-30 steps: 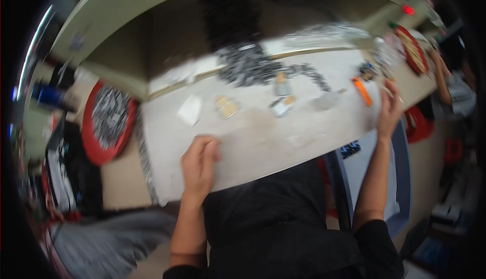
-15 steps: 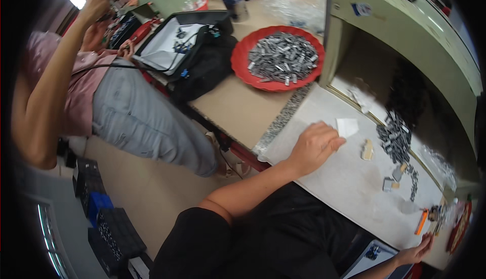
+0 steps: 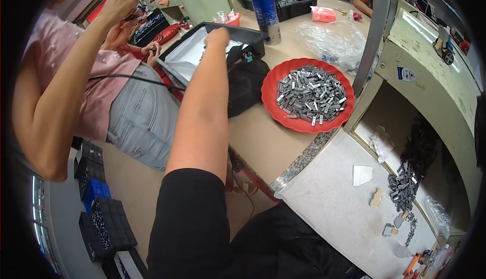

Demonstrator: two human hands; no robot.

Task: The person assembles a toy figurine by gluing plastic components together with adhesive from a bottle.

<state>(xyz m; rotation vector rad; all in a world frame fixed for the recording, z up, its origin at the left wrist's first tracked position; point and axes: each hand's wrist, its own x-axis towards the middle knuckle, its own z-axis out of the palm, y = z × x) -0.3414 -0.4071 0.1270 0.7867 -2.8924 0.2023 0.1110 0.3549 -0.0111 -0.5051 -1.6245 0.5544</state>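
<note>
My left arm stretches far forward, and my left hand (image 3: 217, 37) is over the black tray (image 3: 207, 26) lined with white paper (image 3: 187, 51). Its fingers point down and are hidden behind the hand and wrist, so whatever they touch does not show. At the lower right edge only a sliver of my right hand (image 3: 412, 275) is visible, near an orange-handled tool (image 3: 412, 263). On the white work surface (image 3: 324, 188) lie a white square piece (image 3: 362, 175), a tan block (image 3: 375, 198), small grey blocks (image 3: 390, 230) and a pile of grey metal parts (image 3: 403, 185).
A red scalloped plate (image 3: 271, 84) heaped with grey metal parts stands beyond the work surface. Behind it are a blue bottle (image 3: 264, 11), clear plastic bags (image 3: 329, 41) and another black tray (image 3: 298, 10). A co-worker in a pink top (image 3: 96, 76) stands close on the left.
My left hand has moved from the white work surface, forward and left, to the paper-lined tray. My right hand has mostly dropped out at the lower right as the view shifted.
</note>
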